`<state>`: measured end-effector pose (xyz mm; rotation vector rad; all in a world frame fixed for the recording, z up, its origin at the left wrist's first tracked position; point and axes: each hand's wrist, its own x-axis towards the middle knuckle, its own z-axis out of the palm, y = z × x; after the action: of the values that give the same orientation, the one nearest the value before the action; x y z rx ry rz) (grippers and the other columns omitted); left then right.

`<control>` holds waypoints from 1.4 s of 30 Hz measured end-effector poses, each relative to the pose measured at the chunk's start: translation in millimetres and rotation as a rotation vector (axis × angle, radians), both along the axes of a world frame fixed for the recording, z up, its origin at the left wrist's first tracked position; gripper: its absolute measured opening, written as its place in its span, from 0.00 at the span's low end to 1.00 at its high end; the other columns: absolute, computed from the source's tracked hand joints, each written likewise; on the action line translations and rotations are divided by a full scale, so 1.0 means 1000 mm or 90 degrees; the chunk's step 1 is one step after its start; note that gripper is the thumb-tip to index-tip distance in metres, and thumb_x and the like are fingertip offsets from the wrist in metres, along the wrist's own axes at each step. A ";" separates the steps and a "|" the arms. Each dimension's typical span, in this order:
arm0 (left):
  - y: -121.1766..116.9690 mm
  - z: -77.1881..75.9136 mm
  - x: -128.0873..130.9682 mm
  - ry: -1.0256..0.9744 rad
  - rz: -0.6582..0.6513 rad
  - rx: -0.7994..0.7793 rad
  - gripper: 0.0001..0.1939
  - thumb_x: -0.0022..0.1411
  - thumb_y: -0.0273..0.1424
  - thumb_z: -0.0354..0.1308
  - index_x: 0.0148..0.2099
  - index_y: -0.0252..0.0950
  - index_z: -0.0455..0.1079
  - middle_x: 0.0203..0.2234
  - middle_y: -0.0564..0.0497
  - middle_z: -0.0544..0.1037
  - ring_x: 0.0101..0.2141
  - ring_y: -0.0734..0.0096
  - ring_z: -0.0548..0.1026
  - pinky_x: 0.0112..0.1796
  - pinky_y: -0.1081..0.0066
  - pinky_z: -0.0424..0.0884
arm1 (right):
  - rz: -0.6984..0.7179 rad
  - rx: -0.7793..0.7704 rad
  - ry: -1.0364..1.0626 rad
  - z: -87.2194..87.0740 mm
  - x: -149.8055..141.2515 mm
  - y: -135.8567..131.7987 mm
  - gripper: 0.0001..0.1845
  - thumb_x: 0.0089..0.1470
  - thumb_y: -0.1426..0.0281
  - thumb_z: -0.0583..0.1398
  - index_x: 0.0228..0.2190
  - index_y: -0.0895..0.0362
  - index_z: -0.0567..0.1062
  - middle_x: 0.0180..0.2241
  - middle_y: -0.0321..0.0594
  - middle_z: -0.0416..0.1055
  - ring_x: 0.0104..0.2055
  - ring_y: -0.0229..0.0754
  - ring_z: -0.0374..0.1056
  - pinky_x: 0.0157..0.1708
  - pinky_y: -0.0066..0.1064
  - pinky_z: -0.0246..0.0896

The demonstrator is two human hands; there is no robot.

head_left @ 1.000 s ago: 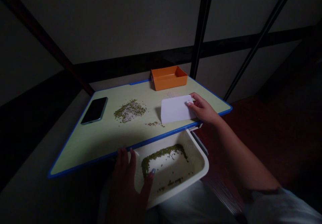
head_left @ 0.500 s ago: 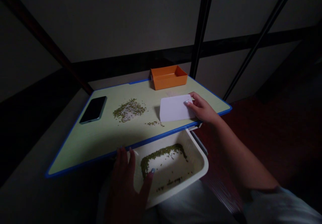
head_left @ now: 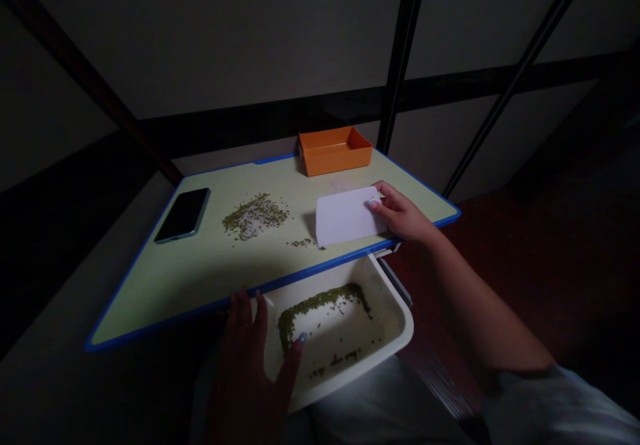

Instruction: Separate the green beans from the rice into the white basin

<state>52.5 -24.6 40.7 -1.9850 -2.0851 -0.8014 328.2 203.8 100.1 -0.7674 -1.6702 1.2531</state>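
Note:
My right hand [head_left: 400, 211] pinches a thin white rectangular plate [head_left: 345, 218] by its right end, thumb on the near face. The plate stands tilted on edge on the table, its lower left corner by a small strand of green beans [head_left: 301, 242]. My left hand [head_left: 253, 355] grips the left side of a white plastic basin [head_left: 395, 308], thumb inside and fingers at the table edge. Green beans [head_left: 325, 296] lie along the basin's far and left sides, with a few dark bits near its front. A pile of green beans mixed with white grains [head_left: 256, 217] lies on the table.
An orange open box [head_left: 337, 159] stands at the table's back, with a faint patch of white grains [head_left: 340, 185] before it. A phone [head_left: 183, 215] lies at the left. The pale table [head_left: 165, 285] has a blue rim; cabinet panels [head_left: 265, 45] rise behind.
The white plate has tipped and shifted slightly left and down, its lower corner now among the small strand of beans. My left hand stays on the basin.

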 end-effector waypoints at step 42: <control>-0.001 0.005 -0.001 0.001 -0.019 -0.014 0.38 0.65 0.47 0.48 0.71 0.43 0.42 0.71 0.40 0.47 0.69 0.51 0.48 0.59 0.46 0.64 | -0.043 0.028 -0.016 0.000 0.002 -0.003 0.20 0.54 0.51 0.62 0.34 0.50 0.61 0.23 0.30 0.63 0.20 0.36 0.57 0.17 0.26 0.46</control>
<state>51.1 -25.3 45.3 -2.0324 -2.0762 -0.7853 330.7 200.9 100.5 -0.8089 -1.6724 1.1599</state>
